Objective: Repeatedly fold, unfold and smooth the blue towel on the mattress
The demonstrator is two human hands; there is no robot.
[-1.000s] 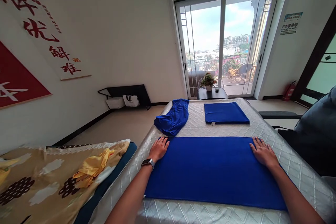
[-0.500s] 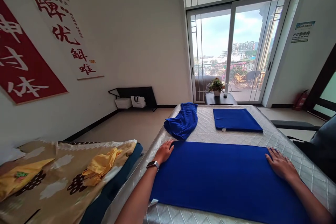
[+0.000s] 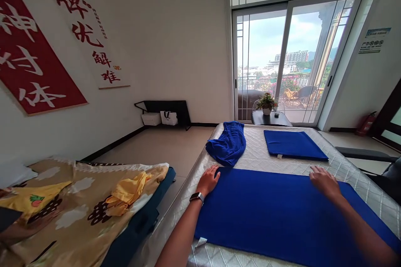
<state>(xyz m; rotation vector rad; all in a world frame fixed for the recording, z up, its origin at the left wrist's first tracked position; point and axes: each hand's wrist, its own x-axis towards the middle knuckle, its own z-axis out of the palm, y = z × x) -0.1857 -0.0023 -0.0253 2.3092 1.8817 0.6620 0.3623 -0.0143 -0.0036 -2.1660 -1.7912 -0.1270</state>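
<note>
Flat cloth (image 3: 269, 212) on mattress (image 3: 255, 150); crumpled cloth (image 3: 228, 145), folded cloth (image 3: 294, 145) behind.

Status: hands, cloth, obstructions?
Left hand at far-left corner of spread cloth. Right hand over far edge, contact unclear. Crumpled cloth just beyond corner.

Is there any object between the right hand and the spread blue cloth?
Nothing visible. The right hand is at the far edge of the spread blue cloth; whether it touches is unclear.
</note>
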